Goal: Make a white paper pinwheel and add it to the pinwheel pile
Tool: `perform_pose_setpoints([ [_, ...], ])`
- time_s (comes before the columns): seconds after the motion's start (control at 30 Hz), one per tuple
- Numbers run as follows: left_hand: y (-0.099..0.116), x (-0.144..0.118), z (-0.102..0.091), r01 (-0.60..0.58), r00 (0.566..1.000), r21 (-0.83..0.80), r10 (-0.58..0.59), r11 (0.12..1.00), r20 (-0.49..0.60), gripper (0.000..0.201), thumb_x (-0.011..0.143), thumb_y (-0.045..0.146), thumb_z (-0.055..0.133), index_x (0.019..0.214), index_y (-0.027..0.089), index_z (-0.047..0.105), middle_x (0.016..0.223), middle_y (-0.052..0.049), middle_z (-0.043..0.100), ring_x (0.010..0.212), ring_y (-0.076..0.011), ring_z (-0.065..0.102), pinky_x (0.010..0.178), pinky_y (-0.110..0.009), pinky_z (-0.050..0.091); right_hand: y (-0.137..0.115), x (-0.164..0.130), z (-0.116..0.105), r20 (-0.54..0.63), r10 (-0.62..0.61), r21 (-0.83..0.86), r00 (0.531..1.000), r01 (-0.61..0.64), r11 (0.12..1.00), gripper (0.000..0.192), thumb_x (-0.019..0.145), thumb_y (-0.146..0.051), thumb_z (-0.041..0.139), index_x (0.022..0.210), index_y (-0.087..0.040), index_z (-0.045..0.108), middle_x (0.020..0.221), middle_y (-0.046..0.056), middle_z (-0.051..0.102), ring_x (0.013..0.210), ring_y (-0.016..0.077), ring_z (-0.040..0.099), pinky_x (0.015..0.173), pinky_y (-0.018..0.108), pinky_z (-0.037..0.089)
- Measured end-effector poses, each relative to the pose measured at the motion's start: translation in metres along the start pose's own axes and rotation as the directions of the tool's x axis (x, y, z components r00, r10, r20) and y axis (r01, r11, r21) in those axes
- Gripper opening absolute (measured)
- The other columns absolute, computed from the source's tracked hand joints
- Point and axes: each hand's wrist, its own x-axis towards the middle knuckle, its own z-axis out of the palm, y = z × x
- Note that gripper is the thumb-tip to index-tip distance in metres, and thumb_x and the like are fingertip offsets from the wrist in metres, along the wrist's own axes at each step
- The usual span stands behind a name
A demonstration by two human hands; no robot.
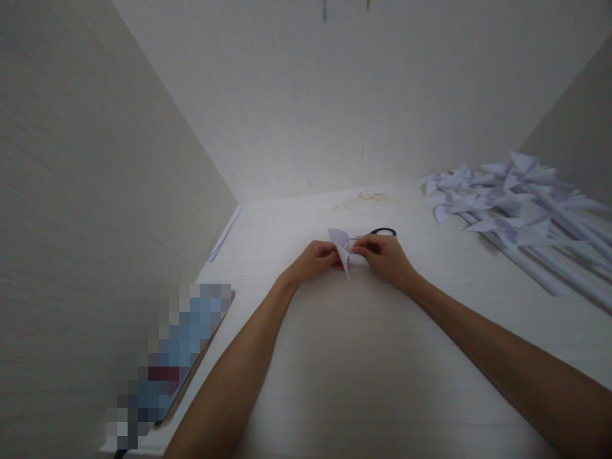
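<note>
Between my two hands is a white paper pinwheel [340, 241], its folded blades standing up above the table. My left hand [318, 260] pinches it from the left side, the fingers partly hidden behind the paper. From the right, my right hand [382, 254] has its thumb and fingertips closed at the middle of the pinwheel. Whether something small is also in those fingertips is too blurred to tell. Just behind my right hand lies a dark-rimmed ring [384, 231], partly covered, which looks like a scissors handle or a roll of tape.
Several finished-looking paper pinwheels [516, 197] on rolled paper sticks [521, 261] lie piled at the right. A folded white strip [224, 233] rests along the left wall. A pixelated flat object [191, 344] lies on the near left of the white table [363, 357]. Walls close in the table's left and back.
</note>
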Motion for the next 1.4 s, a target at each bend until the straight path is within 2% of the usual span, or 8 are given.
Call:
perform_pose_setpoints([
  [0.4, -0.003, -0.001, -0.002, -0.034, 0.999, 0.119, 0.03, 0.992, 0.036, 0.016, 0.072, 0.013, 0.049, 0.066, 0.009, 0.063, 0.064, -0.001, 0.062, 0.06, -0.0078, 0.054, 0.064, -0.022, 0.044, -0.005, -0.003, -0.001, 0.011, -0.036, -0.044, 0.999, 0.037, 0.998, 0.014, 0.071, -0.027, 0.057, 0.066, -0.015, 0.064, 0.062, 0.004, 0.064, 0.056, 0.0132, 0.053, 0.056, 0.025, 0.039],
  [1.1, -0.007, 0.001, -0.004, -0.07, 0.994, 0.104, 0.061, 0.992, 0.086, 0.016, 0.071, 0.02, 0.051, 0.068, 0.01, 0.063, 0.065, -0.002, 0.063, 0.064, -0.0098, 0.055, 0.067, -0.025, 0.044, -0.011, -0.005, -0.001, -0.003, -0.103, -0.139, 0.995, 0.101, 0.985, 0.013, 0.071, -0.024, 0.057, 0.064, -0.015, 0.064, 0.06, 0.003, 0.063, 0.052, 0.011, 0.049, 0.053, 0.024, 0.036],
  [1.4, -0.004, -0.001, -0.004, -0.067, 0.997, 0.102, 0.063, 0.993, 0.045, 0.015, 0.072, 0.018, 0.051, 0.068, 0.01, 0.062, 0.063, -0.001, 0.059, 0.062, -0.0086, 0.052, 0.064, -0.023, 0.042, -0.008, -0.004, -0.002, 0.012, -0.081, -0.048, 0.997, 0.082, 0.995, 0.014, 0.072, -0.027, 0.057, 0.066, -0.017, 0.064, 0.064, 0.003, 0.064, 0.057, 0.0123, 0.052, 0.057, 0.025, 0.039],
])
